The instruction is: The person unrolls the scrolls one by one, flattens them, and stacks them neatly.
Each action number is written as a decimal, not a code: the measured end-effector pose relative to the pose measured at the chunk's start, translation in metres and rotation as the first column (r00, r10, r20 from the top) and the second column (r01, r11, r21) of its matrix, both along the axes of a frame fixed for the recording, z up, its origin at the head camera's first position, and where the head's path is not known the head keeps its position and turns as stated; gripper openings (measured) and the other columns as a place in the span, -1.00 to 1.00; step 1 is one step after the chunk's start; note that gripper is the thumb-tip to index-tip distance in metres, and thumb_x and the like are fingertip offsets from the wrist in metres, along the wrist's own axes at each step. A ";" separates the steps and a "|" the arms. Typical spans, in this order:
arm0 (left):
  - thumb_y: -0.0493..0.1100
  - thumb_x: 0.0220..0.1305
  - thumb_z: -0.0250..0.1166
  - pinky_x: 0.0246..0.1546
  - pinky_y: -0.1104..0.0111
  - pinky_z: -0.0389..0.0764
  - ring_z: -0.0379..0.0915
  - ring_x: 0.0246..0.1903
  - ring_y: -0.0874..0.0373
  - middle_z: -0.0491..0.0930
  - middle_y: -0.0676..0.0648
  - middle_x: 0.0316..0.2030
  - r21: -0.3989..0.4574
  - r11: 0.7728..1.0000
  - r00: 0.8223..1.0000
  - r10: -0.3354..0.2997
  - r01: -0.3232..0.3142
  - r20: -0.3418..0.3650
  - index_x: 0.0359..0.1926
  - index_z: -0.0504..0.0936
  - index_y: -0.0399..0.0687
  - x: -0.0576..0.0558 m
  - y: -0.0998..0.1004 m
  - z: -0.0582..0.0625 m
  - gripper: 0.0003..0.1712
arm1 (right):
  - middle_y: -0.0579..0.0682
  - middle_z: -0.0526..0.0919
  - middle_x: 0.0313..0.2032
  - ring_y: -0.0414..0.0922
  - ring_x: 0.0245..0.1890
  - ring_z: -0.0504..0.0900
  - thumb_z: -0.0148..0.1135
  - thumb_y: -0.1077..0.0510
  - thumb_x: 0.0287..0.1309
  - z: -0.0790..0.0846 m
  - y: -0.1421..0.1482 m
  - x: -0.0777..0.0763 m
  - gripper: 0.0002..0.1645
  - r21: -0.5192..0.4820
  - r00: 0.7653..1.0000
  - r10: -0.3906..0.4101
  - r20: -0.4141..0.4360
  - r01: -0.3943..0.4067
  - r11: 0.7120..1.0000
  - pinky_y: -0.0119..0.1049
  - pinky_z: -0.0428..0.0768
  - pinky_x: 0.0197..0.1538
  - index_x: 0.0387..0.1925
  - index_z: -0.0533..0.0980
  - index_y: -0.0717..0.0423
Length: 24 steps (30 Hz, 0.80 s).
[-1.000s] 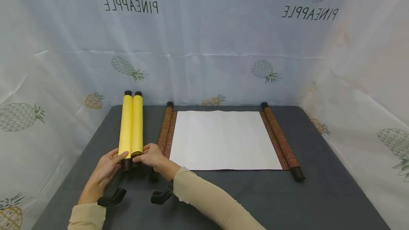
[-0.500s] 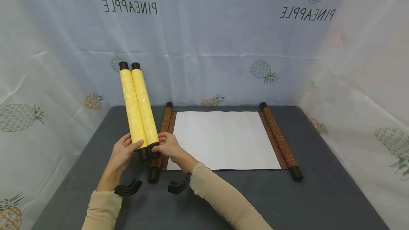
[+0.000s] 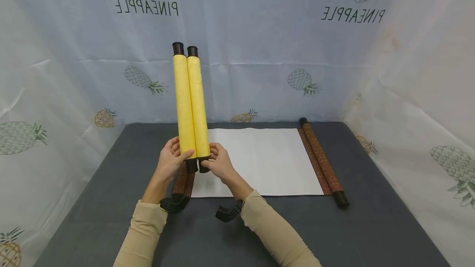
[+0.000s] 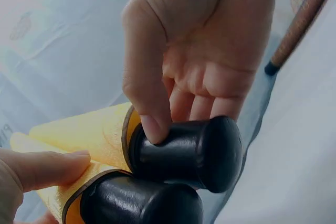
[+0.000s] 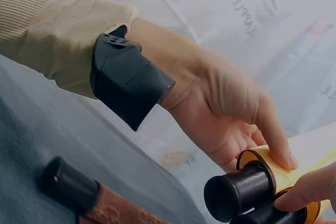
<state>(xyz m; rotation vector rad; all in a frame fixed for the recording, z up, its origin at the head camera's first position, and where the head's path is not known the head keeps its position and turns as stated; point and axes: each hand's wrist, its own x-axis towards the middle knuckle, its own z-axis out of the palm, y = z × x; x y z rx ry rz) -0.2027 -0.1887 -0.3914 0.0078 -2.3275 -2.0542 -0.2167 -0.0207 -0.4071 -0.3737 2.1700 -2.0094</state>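
A yellow scroll rolled in from both sides, its left roll (image 3: pixel 184 106) and right roll (image 3: pixel 198 106) side by side, is raised off the table and slants upward. My left hand (image 3: pixel 168 162) grips the near end of the left roll, thumb lying on the yellow cloth. My right hand (image 3: pixel 222 164) pinches the other roll by its black end knob (image 4: pixel 181 148); the thumb presses on that knob in the left wrist view. Behind the yellow scroll, an unrolled brown scroll shows its white sheet (image 3: pixel 256 160). Its left roller (image 3: pixel 180 181) is partly hidden.
The brown scroll's right roller (image 3: pixel 323 158) with black knobs lies toward the right side of the dark table (image 3: pixel 282 221). A pineapple-print curtain (image 3: pixel 241 32) hangs behind the table and along its sides.
Both hands have lifted the yellow scroll from the left of the table and carried it rightward. It now hangs over the brown scroll's left roller, with its far end higher.
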 end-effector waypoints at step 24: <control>-0.40 0.26 0.21 0.18 0.42 0.54 0.35 0.30 -0.11 0.35 -0.26 0.32 0.283 0.957 0.992 -0.033 0.066 -0.121 0.44 0.11 -0.13 -0.029 0.099 -0.013 -0.22 | 0.32 0.33 0.27 0.17 0.31 0.38 -0.02 0.51 0.12 -0.017 0.074 -0.004 -0.28 -0.170 0.977 -0.164 -0.134 0.140 0.976 0.05 0.37 0.38 0.33 0.09 0.31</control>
